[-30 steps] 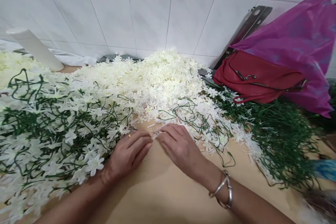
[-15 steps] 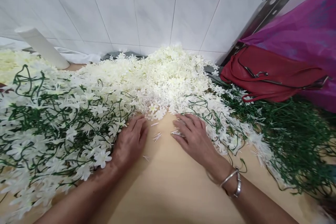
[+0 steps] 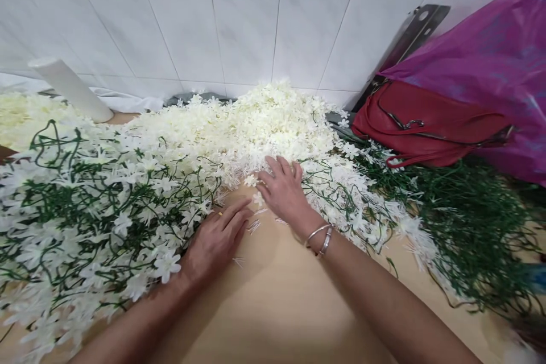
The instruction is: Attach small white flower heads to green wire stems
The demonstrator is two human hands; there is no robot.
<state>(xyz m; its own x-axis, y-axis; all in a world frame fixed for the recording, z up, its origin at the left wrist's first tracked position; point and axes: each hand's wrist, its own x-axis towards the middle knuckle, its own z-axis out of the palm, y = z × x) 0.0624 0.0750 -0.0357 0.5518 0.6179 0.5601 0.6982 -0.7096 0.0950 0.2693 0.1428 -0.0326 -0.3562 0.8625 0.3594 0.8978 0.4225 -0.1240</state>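
Note:
A big heap of loose cream artificial flower heads (image 3: 256,125) lies against the tiled wall. My right hand (image 3: 282,190), with two silver bangles on its wrist, reaches forward and rests flat on the heap's near edge, fingers stretched out. My left hand (image 3: 217,239) lies flat on the tan table (image 3: 273,307), fingers extended beside the pile of green vines with white flowers (image 3: 85,210). A few thin white stamen bits (image 3: 255,226) lie on the table between the hands.
A red handbag (image 3: 418,128) and a magenta plastic bag (image 3: 482,68) stand at the back right, with a metal bracket (image 3: 405,45) behind them. Bare green stems (image 3: 460,222) pile up on the right. A white tube (image 3: 70,88) leans at the back left.
My right hand has moved forward from the table onto the edge of the loose flower heap. My left hand has stayed near the vine pile, shifting only slightly.

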